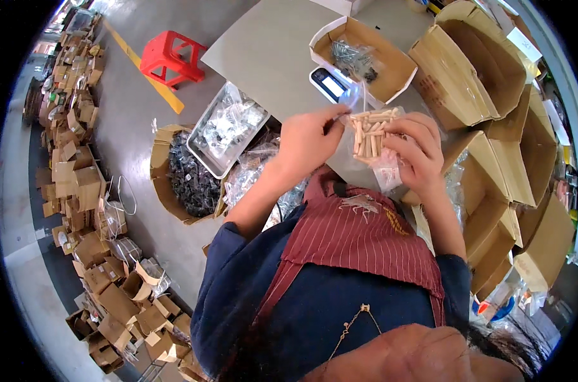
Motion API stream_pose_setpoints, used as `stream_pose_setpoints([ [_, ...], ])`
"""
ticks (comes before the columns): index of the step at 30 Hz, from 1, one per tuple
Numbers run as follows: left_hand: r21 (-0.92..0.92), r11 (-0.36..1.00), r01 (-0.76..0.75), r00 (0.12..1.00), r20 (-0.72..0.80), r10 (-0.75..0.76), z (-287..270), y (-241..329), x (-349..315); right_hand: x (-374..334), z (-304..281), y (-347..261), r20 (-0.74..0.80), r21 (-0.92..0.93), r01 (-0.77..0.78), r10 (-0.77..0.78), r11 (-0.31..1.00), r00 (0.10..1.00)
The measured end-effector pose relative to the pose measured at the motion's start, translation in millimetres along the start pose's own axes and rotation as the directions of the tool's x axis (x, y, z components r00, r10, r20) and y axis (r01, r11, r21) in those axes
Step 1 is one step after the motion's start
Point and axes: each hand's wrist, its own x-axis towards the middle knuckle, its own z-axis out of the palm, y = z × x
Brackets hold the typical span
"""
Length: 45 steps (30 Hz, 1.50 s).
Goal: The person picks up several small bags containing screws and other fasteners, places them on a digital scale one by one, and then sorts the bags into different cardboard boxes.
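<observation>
We see both hands raised over the grey table (270, 51), working on one clear plastic bag (373, 143) that is filled with short wooden dowels (369, 130). The left hand (306, 141) is closed at the bag's upper left edge, with the fingers pinching the plastic. The right hand (417, 153) is curled around the right side of the bag and grips it from there. Behind the bag lies a small digital scale (330, 84), and next to it an open cardboard box (362, 57) holding metal screws (354, 58). To the left, a metal tray (228, 130) carries small packed bags, and a red plastic stool (171, 58) stands on the floor.
</observation>
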Motion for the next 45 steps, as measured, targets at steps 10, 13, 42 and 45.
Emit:
stream_pose_setpoints([
  [10,-0.056,0.981,-0.188,0.951,-0.261,0.167,15.3,13.2,-3.4,-23.8,-22.7,-9.4,-0.052,-0.161,-0.135,0.129,0.978,0.99],
  [13,-0.108,0.979,-0.172,0.969,-0.198,0.148,17.4,17.8,-5.8,-27.9,-24.3,-6.0,-0.021,-0.13,-0.139,0.137,0.982,0.99],
  [42,-0.524,0.832,0.183,0.981,0.147,-0.123,18.2,5.7,-7.3,15.4,-6.5,12.6,0.039,-0.194,-0.12,0.13,0.974,0.991],
  [45,-0.684,0.709,0.173,0.984,0.155,-0.091,22.0,-1.1,-7.3,28.8,27.8,67.0,0.026,-0.15,-0.325,0.332,0.934,0.943],
])
